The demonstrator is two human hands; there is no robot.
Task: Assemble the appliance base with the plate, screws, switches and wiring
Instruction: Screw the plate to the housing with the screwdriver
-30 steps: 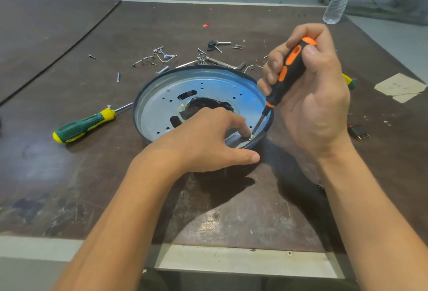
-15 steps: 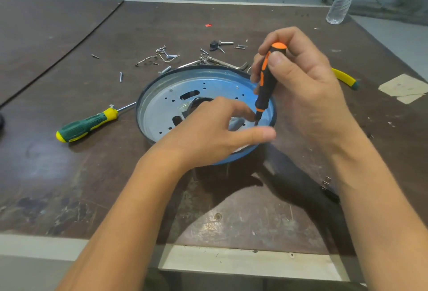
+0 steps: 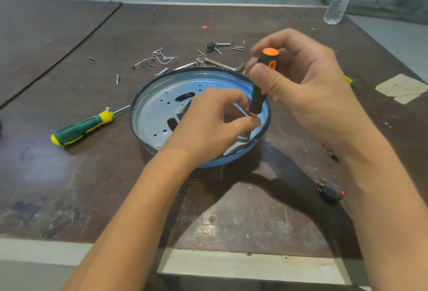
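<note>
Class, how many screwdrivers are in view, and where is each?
3. A black-and-orange screwdriver gripped in the right hand; a green-and-yellow one lying left of the round metal base; a third's yellow-green handle end peeks from behind that hand.

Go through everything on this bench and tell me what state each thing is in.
Appliance base, open side up.
Plate, seated inside the base.
Orange screwdriver, upright, tip down at the plate's near edge.
Right hand, grips its handle.
Left hand, pinches its shaft below the handle.
Green screwdriver, lying untouched left of the base.
Loose screws, scattered behind the base.
Switch, lying loose by the right forearm.
Water bottle, standing upright.
</note>
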